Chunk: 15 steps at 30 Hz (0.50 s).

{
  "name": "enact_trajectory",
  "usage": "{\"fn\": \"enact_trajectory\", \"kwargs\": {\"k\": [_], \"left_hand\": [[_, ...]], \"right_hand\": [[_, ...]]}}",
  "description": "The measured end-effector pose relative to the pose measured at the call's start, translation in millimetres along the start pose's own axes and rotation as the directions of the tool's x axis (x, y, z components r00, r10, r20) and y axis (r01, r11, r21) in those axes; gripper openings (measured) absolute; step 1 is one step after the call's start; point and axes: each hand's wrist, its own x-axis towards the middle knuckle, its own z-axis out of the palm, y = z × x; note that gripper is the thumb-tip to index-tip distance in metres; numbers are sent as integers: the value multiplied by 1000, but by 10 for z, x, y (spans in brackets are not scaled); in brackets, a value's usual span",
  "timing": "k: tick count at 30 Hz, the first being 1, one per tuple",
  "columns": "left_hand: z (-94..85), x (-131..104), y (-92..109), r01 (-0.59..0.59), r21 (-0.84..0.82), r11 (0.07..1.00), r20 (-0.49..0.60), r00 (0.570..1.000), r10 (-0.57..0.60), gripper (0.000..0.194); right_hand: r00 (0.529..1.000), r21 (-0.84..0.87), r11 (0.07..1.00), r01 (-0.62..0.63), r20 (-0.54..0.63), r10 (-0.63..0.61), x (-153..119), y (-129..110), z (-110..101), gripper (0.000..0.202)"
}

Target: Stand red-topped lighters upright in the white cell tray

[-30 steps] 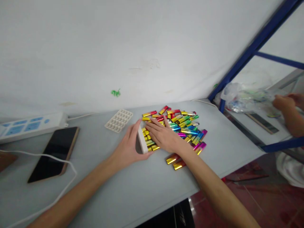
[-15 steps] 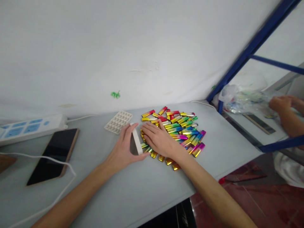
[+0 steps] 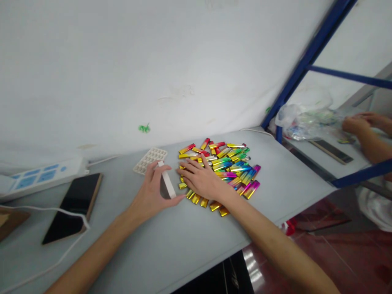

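Note:
Shiny, many-coloured lighter-like pieces (image 3: 228, 163) lie in a loose heap on the grey table (image 3: 183, 241). My right hand (image 3: 197, 177) rests palm down on the heap's left side, fingers spread, with no piece visibly gripped. Left of the heap, my left hand (image 3: 153, 192) holds a white block-like tray (image 3: 167, 179) on its edge between thumb and fingers. Behind that hand a pale tray with rows of small hollows (image 3: 150, 159) lies flat, partly covered by the fingers.
At the left are a dark phone (image 3: 73, 208), a white power strip (image 3: 45, 175) and a white cable (image 3: 65, 257). A blue metal frame (image 3: 294, 77) rises at the right; beyond it are plastic bags (image 3: 306, 122), another phone (image 3: 332, 151) and another person's hands (image 3: 358, 124).
The white block has moved slightly left with my left hand, away from the heap. My right hand's fingers have spread wider on the pieces. The whole view has shifted a little.

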Motion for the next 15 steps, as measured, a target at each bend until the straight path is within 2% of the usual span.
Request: {"fn": "enact_trajectory", "kwargs": {"k": [4,8,12,15], "left_hand": [[-158,-217,40,49,142,989,-67,997,-40,80],[-371,-514,112,161,230,960,-162,979,-125,84],[-548,-774,161,167,267,949,-90,985,-148,88],[-627,-984,172,212,256,943,-64,977,-202,77]], "right_hand": [[1000,17,1000,8,20,-8,-11,55,4,46],[1000,57,998,5,22,-6,-14,85,10,55],[1000,118,993,-13,-7,14,-5,71,1,42],[1000,154,988,-20,-17,23,8,45,-5,36]]}}
